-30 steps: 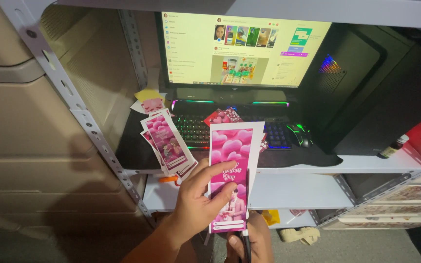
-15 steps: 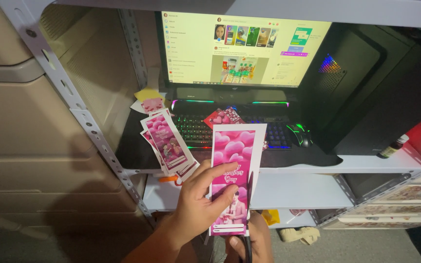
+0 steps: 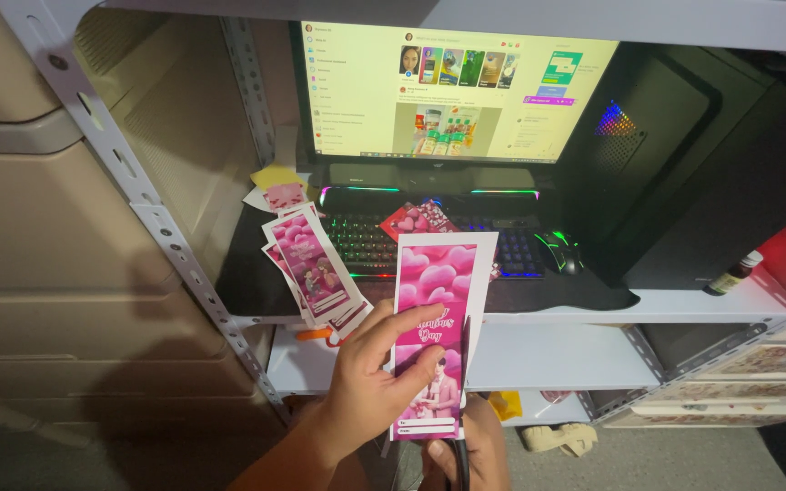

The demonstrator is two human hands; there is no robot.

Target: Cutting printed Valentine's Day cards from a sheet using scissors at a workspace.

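A left hand (image 3: 377, 382) holds a tall pink card (image 3: 436, 327) printed with hearts upright in front of a desk shelf, thumb and fingers pressed on its face, while the right hand (image 3: 466, 450) sits below the card's bottom edge, closed around a dark handle whose tool is mostly hidden. Just left of the card a fanned stack of similar pink cards (image 3: 313, 268) lies on the shelf edge. Behind them are a backlit keyboard (image 3: 366, 241), a mouse (image 3: 564, 255) and a lit monitor (image 3: 448, 91).
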